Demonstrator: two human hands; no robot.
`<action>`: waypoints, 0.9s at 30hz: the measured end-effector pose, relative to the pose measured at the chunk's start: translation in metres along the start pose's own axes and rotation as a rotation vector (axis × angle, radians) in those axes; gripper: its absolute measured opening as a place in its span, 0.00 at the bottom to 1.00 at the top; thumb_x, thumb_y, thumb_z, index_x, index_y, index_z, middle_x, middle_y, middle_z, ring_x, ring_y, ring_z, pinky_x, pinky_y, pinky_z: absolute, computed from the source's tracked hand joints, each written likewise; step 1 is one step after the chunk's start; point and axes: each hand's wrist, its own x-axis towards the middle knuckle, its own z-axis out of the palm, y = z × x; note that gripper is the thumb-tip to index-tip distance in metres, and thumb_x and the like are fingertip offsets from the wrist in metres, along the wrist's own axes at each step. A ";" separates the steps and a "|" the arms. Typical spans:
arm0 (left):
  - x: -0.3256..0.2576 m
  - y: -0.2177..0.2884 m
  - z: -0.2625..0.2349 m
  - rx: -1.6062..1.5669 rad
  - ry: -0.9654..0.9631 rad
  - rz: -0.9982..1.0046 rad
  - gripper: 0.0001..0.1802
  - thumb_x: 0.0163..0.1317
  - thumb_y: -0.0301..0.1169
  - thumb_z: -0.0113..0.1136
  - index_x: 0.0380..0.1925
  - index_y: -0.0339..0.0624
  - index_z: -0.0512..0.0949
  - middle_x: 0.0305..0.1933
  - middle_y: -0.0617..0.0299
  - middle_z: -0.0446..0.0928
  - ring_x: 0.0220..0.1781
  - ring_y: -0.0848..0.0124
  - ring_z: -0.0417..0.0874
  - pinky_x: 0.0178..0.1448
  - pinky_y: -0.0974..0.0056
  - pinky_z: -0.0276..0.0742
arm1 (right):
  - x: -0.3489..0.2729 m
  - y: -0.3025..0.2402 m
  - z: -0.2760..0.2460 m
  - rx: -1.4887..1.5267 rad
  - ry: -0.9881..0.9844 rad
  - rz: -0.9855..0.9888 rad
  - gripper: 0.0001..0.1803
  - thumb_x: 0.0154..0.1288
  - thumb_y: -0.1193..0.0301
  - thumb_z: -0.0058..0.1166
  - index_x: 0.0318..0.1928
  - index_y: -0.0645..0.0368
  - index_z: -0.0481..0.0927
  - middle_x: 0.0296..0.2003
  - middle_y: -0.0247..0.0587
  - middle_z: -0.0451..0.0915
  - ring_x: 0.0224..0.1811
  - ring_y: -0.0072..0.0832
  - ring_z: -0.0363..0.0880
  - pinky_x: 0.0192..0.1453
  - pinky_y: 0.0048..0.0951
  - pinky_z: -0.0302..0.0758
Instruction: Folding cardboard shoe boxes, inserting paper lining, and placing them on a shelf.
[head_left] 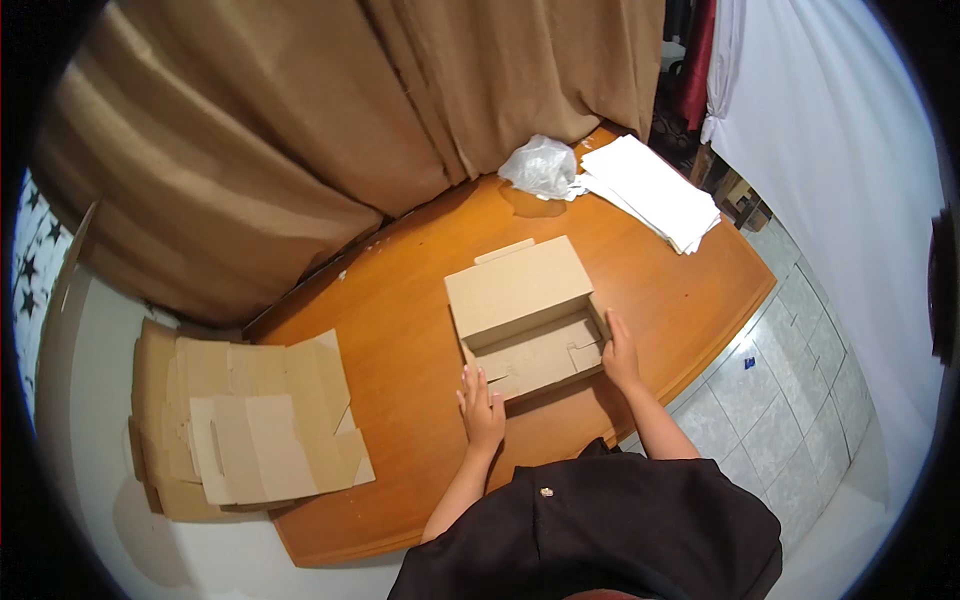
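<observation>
Toward the middle of the orange-brown wooden counter (400,290), an open, rectangular brown cardboard box (520,285) sits before me. My left hand (483,412), unclenched with fingers extended, touches its near left corner; my right hand (621,355) grasps its right wall. Well to the left lie flattened brown cardboard pieces (265,430); beyond the box are a crumpled translucent plastic bag (541,168) and a stack of white paper sheets (650,190).
</observation>
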 end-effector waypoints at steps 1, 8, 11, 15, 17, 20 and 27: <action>0.004 0.004 0.010 -0.046 0.056 -0.023 0.27 0.62 0.32 0.44 0.61 0.34 0.62 0.70 0.44 0.50 0.72 0.51 0.49 0.71 0.44 0.37 | 0.008 0.003 -0.004 -0.003 -0.073 -0.030 0.30 0.48 0.88 0.35 0.57 0.68 0.65 0.57 0.58 0.66 0.61 0.49 0.63 0.65 0.36 0.61; 0.030 0.050 0.072 -0.095 0.203 -0.044 0.26 0.57 0.24 0.40 0.59 0.33 0.65 0.70 0.43 0.51 0.72 0.49 0.49 0.71 0.45 0.35 | 0.067 0.054 -0.035 0.030 -0.199 -0.067 0.27 0.54 0.85 0.39 0.58 0.66 0.66 0.57 0.57 0.66 0.62 0.46 0.63 0.66 0.35 0.60; 0.041 0.072 0.089 -0.070 0.201 -0.081 0.27 0.57 0.25 0.43 0.59 0.33 0.65 0.70 0.44 0.52 0.72 0.49 0.49 0.71 0.44 0.36 | 0.094 0.080 -0.050 0.145 -0.190 -0.056 0.22 0.59 0.79 0.44 0.56 0.65 0.68 0.55 0.56 0.69 0.59 0.46 0.67 0.62 0.36 0.64; 0.045 0.109 0.097 -0.165 0.415 -0.137 0.27 0.56 0.26 0.47 0.59 0.35 0.66 0.69 0.44 0.53 0.72 0.50 0.50 0.71 0.45 0.37 | 0.145 0.103 -0.084 0.011 -0.096 0.049 0.18 0.62 0.68 0.49 0.51 0.60 0.73 0.49 0.50 0.74 0.52 0.44 0.71 0.58 0.36 0.65; 0.051 0.123 0.097 0.007 0.420 -0.047 0.27 0.56 0.28 0.51 0.58 0.38 0.67 0.67 0.46 0.58 0.71 0.52 0.52 0.71 0.46 0.38 | 0.172 0.120 -0.090 -0.053 0.026 0.017 0.16 0.63 0.63 0.49 0.48 0.56 0.76 0.46 0.45 0.76 0.51 0.41 0.72 0.60 0.39 0.61; 0.059 0.124 0.098 0.018 0.248 -0.085 0.24 0.57 0.29 0.51 0.57 0.41 0.69 0.64 0.49 0.63 0.70 0.53 0.55 0.71 0.45 0.40 | 0.203 0.159 -0.095 -0.056 0.071 0.114 0.18 0.62 0.64 0.49 0.50 0.57 0.74 0.49 0.46 0.75 0.54 0.41 0.70 0.60 0.41 0.60; 0.060 0.128 0.093 0.210 0.112 -0.061 0.19 0.57 0.29 0.50 0.50 0.46 0.76 0.61 0.54 0.68 0.67 0.55 0.61 0.70 0.45 0.45 | 0.207 0.207 -0.100 -0.736 -0.144 0.151 0.24 0.57 0.69 0.52 0.56 0.56 0.71 0.56 0.42 0.70 0.58 0.37 0.67 0.65 0.68 0.44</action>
